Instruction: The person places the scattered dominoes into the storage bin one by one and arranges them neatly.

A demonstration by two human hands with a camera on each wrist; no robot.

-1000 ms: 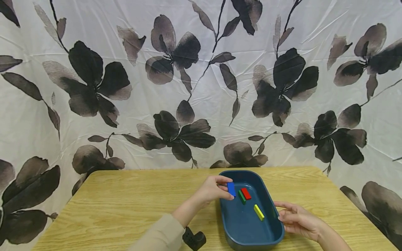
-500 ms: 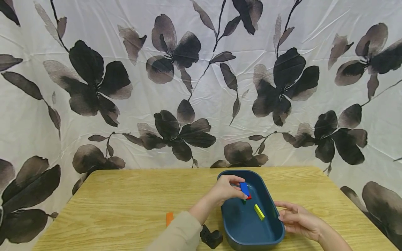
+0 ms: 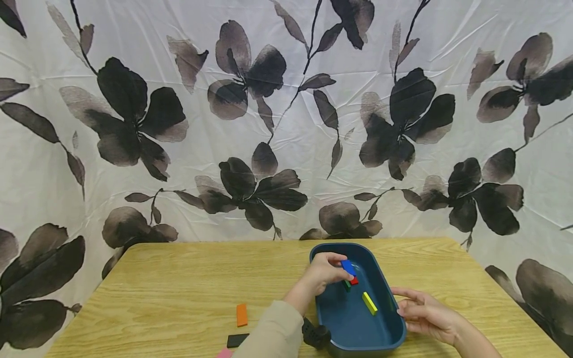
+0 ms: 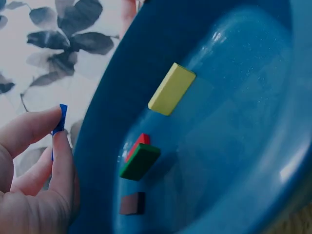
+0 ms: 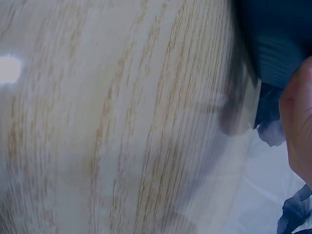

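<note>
My left hand pinches a blue block between thumb and fingers, over the far half of a dark blue tub. In the left wrist view only a thin edge of the blue block shows between the fingertips. Inside the tub a red block and a green block lie together, with a yellow block apart from them. A dark brownish block also shows there; in the head view my left hand hides it. My right hand rests its fingers against the tub's right side, thumb near the rim.
An orange block, a black block and part of a pink block lie on the wooden table, left of the tub. A black device sits by my left wrist. Flowered cloth hangs behind the table.
My left hand has moved right with the blue block, over the red and green blocks. The orange, black and pink blocks have come into view behind the sleeve. My right hand stays put.
</note>
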